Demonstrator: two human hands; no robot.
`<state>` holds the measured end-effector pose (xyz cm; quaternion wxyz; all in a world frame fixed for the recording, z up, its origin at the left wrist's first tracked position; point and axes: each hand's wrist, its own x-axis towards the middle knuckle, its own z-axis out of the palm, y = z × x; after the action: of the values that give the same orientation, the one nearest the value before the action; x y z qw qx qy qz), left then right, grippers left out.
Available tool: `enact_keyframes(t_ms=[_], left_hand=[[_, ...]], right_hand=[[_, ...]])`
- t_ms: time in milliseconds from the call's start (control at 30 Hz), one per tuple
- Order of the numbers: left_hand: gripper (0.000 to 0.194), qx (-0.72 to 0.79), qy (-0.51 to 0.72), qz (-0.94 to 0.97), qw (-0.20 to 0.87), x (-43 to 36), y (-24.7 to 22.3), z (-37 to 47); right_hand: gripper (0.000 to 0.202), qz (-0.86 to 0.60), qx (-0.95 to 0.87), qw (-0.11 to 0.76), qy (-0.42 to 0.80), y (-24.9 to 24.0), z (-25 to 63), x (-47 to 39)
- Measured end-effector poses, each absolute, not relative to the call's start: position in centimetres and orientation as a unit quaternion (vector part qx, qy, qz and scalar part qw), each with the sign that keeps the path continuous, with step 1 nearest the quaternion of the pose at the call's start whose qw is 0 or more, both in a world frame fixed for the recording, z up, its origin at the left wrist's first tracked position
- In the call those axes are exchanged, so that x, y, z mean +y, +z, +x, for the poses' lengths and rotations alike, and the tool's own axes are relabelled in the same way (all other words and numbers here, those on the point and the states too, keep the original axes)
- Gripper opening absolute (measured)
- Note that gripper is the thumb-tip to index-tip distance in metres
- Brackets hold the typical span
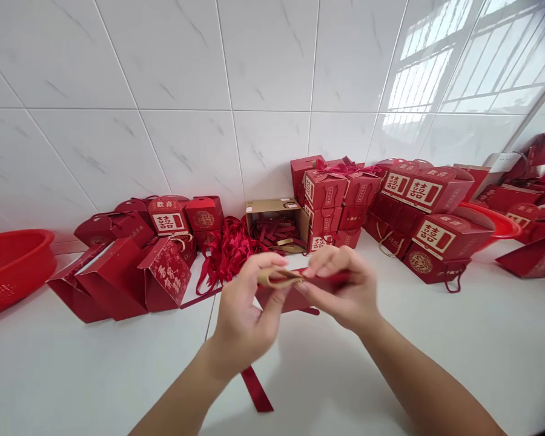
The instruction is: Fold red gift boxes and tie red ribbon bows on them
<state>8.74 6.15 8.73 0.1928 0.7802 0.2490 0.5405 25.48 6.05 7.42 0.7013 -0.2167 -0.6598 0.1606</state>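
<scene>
Both hands meet in front of me at a curled strip (275, 280), tan outside and red inside, probably card. My left hand (249, 303) is closed, its thumb and fingers pinching the strip's looped side. At the other end of the strip, the fingertips of my right hand (345, 284) are pinched together; whether they hold a second small piece is too blurred to tell. A red box (284, 301) shows behind and below the fingers, partly hidden by them. Beneath my left wrist, the end of a red ribbon (257, 387) lies on the white table.
An open cardboard box (272, 207) holds red strips, beside a heap of red ribbons (234, 251). Red gift boxes (324, 188) stand stacked behind my right hand, with more boxes (440, 236) farther right. Red bags (118, 278) and a red basket (13, 266) are left.
</scene>
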Motion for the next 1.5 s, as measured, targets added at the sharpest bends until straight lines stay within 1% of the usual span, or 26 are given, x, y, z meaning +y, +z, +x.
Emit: enact_keyframes(t_ms=[67, 133, 200, 233, 300, 367, 400, 567, 633, 700, 800, 867, 1000, 1033, 1100, 1167, 1267, 1300, 1333, 1400, 1433, 1500], left_hand=[[0.022, 0.31, 0.54, 0.756, 0.201, 6.9, 8.6, 9.0], [0.021, 0.349, 0.542, 0.73, 0.227, 7.6, 8.4, 9.3], [0.021, 0.357, 0.533, 0.719, 0.266, 8.1, 8.1, 9.7], [0.025, 0.359, 0.514, 0.725, 0.286, 8.2, 7.9, 9.9], [0.039, 0.375, 0.46, 0.745, 0.305, 8.6, 7.4, 10.1], [0.05, 0.403, 0.431, 0.751, 0.295, 9.0, 7.2, 10.0], [0.053, 0.415, 0.433, 0.747, 0.287, 9.3, 7.2, 9.7], [0.044, 0.461, 0.452, 0.72, 0.255, 11.1, 7.5, 7.9], [0.048, 0.489, 0.451, 0.706, 0.242, 11.8, 7.4, 7.5], [0.056, 0.522, 0.44, 0.692, 0.234, 12.4, 7.0, 7.4], [0.065, 0.56, 0.403, 0.686, 0.229, 13.4, 6.3, 7.4], [0.068, 0.576, 0.389, 0.683, 0.224, 14.0, 6.1, 7.1], [0.069, 0.604, 0.387, 0.669, 0.194, 15.2, 6.4, 5.6], [0.069, 0.612, 0.388, 0.663, 0.187, 15.5, 6.7, 5.1], [0.07, 0.629, 0.391, 0.648, 0.18, 15.8, 7.4, 4.0], [0.072, 0.641, 0.4, 0.632, 0.175, 15.5, 8.4, 2.6], [0.08, 0.649, 0.421, 0.61, 0.173, 13.7, 10.6, 0.2], [0.083, 0.654, 0.434, 0.599, 0.161, 13.0, 11.3, -0.8], [0.086, 0.662, 0.449, 0.584, 0.138, 12.2, 12.0, -1.9], [0.093, 0.698, 0.47, 0.537, 0.061, 11.2, 13.0, -4.6], [0.096, 0.721, 0.467, 0.511, 0.019, 11.0, 13.1, -6.1], [0.1, 0.752, 0.422, 0.506, -0.013, 11.4, 12.5, -9.2]], right_hand=[[0.028, -0.299, -0.637, 0.675, 0.219, 5.8, 25.8, 7.2], [0.041, -0.372, -0.636, 0.605, 0.301, 3.8, 26.6, 8.1], [0.056, -0.396, -0.643, 0.541, 0.371, 1.8, 28.1, 8.5], [0.059, -0.399, -0.644, 0.522, 0.391, 1.0, 29.0, 8.6], [0.06, -0.412, -0.636, 0.517, 0.399, -0.3, 31.1, 9.1], [0.058, -0.439, -0.614, 0.532, 0.384, -1.1, 33.7, 10.2], [0.057, -0.456, -0.599, 0.542, 0.374, -1.5, 35.2, 11.1], [0.048, -0.518, -0.545, 0.578, 0.316, -3.2, 41.1, 16.0], [0.041, -0.532, -0.542, 0.576, 0.301, -4.4, 41.9, 17.4], [0.034, -0.55, -0.542, 0.568, 0.284, -5.8, 41.9, 18.0], [0.031, -0.581, -0.54, 0.557, 0.247, -7.7, 41.1, 18.0], [0.037, -0.603, -0.534, 0.553, 0.213, -8.3, 40.6, 17.5], [0.068, -0.644, -0.497, 0.571, 0.106, -7.3, 40.0, 16.3], [0.071, -0.648, -0.494, 0.575, 0.078, -6.6, 39.8, 16.0], [0.067, -0.641, -0.52, 0.563, 0.042, -4.9, 39.1, 15.3], [0.056, -0.614, -0.601, 0.509, 0.052, -3.2, 37.9, 14.5], [0.033, -0.547, -0.748, 0.351, 0.133, -1.5, 35.2, 12.9], [0.029, -0.525, -0.782, 0.295, 0.16, -1.3, 34.2, 12.3], [0.029, -0.508, -0.805, 0.246, 0.182, -1.2, 33.2, 11.8], [0.035, -0.49, -0.829, 0.174, 0.205, -1.6, 31.6, 10.9], [0.034, -0.487, -0.834, 0.149, 0.21, -1.9, 31.0, 10.7], [0.023, -0.49, -0.838, 0.117, 0.211, -2.5, 30.2, 10.5]])
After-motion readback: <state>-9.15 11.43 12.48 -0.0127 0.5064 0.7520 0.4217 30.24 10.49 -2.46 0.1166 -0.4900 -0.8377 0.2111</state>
